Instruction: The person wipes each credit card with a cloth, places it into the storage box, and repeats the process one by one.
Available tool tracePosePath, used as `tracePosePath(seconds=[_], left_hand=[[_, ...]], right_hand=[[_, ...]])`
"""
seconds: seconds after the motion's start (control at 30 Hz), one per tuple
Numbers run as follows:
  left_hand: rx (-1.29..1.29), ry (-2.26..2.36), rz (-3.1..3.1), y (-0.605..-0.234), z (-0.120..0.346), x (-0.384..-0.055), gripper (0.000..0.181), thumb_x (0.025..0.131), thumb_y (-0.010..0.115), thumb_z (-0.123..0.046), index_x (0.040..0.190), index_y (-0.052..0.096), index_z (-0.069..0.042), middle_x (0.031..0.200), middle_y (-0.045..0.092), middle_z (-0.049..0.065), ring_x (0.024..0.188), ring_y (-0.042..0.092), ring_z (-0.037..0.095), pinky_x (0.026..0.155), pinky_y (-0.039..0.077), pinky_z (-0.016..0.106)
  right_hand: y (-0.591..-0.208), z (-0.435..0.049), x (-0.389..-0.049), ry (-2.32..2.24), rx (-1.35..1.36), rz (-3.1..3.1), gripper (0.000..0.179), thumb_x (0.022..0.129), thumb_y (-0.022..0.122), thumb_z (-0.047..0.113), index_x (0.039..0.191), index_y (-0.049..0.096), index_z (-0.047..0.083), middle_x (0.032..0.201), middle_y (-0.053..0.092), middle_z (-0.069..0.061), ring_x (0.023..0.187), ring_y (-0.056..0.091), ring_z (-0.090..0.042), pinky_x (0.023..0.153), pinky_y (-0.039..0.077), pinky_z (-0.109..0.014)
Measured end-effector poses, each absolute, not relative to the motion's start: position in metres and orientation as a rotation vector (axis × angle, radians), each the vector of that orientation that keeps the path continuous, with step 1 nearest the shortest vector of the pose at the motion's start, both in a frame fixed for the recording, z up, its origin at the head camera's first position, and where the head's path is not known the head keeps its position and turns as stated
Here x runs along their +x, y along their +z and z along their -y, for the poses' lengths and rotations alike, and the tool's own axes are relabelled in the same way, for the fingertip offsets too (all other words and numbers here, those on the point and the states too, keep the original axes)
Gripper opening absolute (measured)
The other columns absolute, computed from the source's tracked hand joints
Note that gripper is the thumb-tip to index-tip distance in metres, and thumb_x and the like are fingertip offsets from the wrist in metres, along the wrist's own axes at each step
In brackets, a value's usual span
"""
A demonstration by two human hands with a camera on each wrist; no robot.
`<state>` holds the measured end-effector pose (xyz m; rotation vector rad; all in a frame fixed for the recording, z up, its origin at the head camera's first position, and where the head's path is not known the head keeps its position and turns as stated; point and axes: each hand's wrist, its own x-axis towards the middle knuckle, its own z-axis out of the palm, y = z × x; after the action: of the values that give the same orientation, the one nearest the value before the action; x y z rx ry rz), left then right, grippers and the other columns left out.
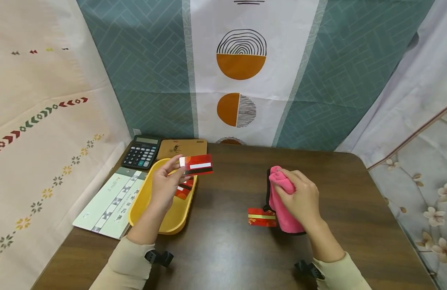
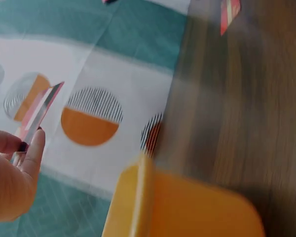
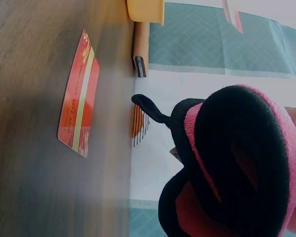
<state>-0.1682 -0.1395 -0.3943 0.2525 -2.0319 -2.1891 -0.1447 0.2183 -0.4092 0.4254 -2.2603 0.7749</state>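
Observation:
My left hand (image 1: 164,183) pinches a red card (image 1: 198,165) with a white strip and a dark stripe, up over the yellow tray (image 1: 175,221). The same card (image 2: 39,111) shows nearly edge-on in the left wrist view. Inside the tray lie other red cards (image 1: 183,189), partly hidden by the hand. On the right, my right hand (image 1: 301,197) grips a bunched pink cloth (image 1: 286,215) with black edging; its small black loop (image 3: 150,108) sticks out in the right wrist view. A red card with a yellow stripe (image 1: 261,217) lies on the table beside the cloth.
Left of the tray lies a pale green booklet (image 1: 109,203). A black calculator (image 1: 141,152) and a brown notebook (image 1: 183,147) are behind it, at the back left of the wooden table (image 1: 223,249). Patterned fabric (image 1: 241,108) hangs along the table's far edge.

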Motion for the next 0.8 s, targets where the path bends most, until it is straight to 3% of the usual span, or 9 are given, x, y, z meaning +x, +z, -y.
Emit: tracePosePath(seconds=[0.2,0.47,0.6,0.8], left_hand=[[0.263,-2.14,2.042,-0.402,0.163,-0.177,0.043,0.099,0.062,0.0,0.141,0.059,-0.005,0.102,0.053,0.008,0.08,0.067,0.009,0.077,0.062,0.031],[0.371,-1.972,2.197,-0.418,0.195,-0.19,0.044,0.1,0.061,-0.003,0.144,0.058,-0.011,0.107,0.056,0.007,0.091,0.064,0.009,0.081,0.062,0.03],[0.439,-1.95,2.285,-0.432,0.207,-0.196,0.045,0.1,0.06,-0.001,0.145,0.056,-0.008,0.109,0.055,0.01,0.088,0.062,0.009,0.083,0.061,0.033],[0.424,-1.858,2.475,-0.455,0.216,-0.204,0.044,0.099,0.058,0.004,0.143,0.055,0.0,0.112,0.06,0.022,0.077,0.065,0.01,0.074,0.063,0.029]], right_hand=[[-0.413,-0.22,-0.143,0.787,0.404,2.274,0.042,0.073,0.09,0.013,0.112,0.077,0.007,0.089,0.071,-0.007,0.066,0.061,-0.022,0.054,0.05,-0.04],[-0.415,-0.227,-0.144,0.78,0.391,2.254,0.043,0.072,0.091,0.012,0.112,0.076,0.006,0.088,0.071,-0.009,0.066,0.063,-0.024,0.055,0.05,-0.042],[-0.414,-0.23,-0.145,0.784,0.377,2.236,0.043,0.072,0.091,0.012,0.112,0.076,0.006,0.088,0.072,-0.01,0.068,0.064,-0.025,0.056,0.051,-0.044],[-0.414,-0.231,-0.145,0.774,0.377,2.242,0.043,0.073,0.09,0.012,0.113,0.076,0.006,0.089,0.072,-0.01,0.069,0.065,-0.026,0.056,0.051,-0.044]])
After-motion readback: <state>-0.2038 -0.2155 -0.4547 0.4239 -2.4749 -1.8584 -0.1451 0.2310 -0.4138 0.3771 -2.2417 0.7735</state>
